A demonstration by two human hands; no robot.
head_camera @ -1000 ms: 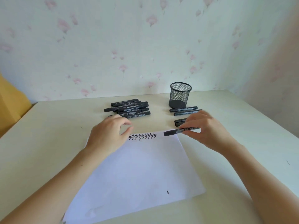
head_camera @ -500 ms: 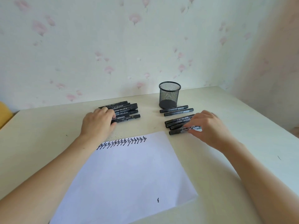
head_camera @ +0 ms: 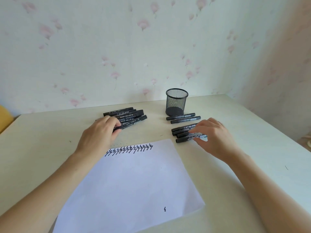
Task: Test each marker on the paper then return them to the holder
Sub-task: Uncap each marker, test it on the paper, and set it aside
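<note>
Head view: you look down on a pale worktop set against flowered wallpaper.
Paper: white sheet lies between your forearms; a row of black zigzag marks runs along its far edge, and one small mark sits near the front right corner.
Holder: black mesh cup stands upright behind the right-hand markers, well apart from the paper.
Left pile: capped black markers lie side by side beyond the paper's far left corner.
Left hand: your left hand rests on the near end of that pile, fingers curled over the nearest marker; cannot tell whether they actually pinch it.
Right groups: two markers lie just in front of the holder; a second cluster lies nearer you, just beside the paper's far right corner.
Right hand: your right hand lies over the cluster's right ends, fingers loosely bent with tips touching the front marker; it lies flat on the worktop.
</note>
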